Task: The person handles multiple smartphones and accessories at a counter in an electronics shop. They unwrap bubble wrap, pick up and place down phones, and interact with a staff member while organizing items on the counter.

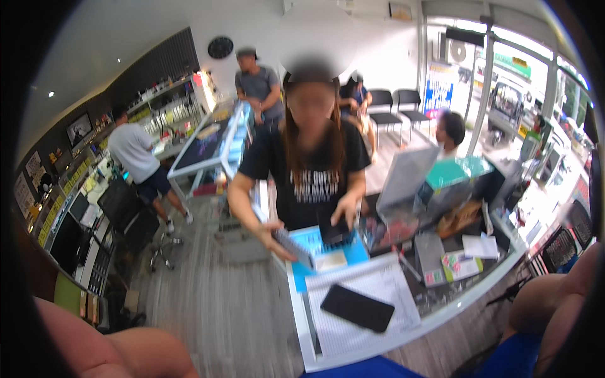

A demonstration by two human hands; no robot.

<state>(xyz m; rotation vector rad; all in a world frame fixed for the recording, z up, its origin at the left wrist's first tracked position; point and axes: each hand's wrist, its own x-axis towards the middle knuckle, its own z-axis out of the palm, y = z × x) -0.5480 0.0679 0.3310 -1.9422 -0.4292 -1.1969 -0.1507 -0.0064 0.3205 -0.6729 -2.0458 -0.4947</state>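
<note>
The black phone (357,308), flat, rectangular and with a dark face, lies slantwise on white ruled sheets (334,343), nearer than the opposite person's fingers (287,253), which hold a grey slab (293,247) and touch a dark object (333,233). The wearer's own hands are out of view, so I cannot tell their fingers' state. Rightward of the opposite fingers stands a teal-topped box (459,171); its contents are unclear.
</note>
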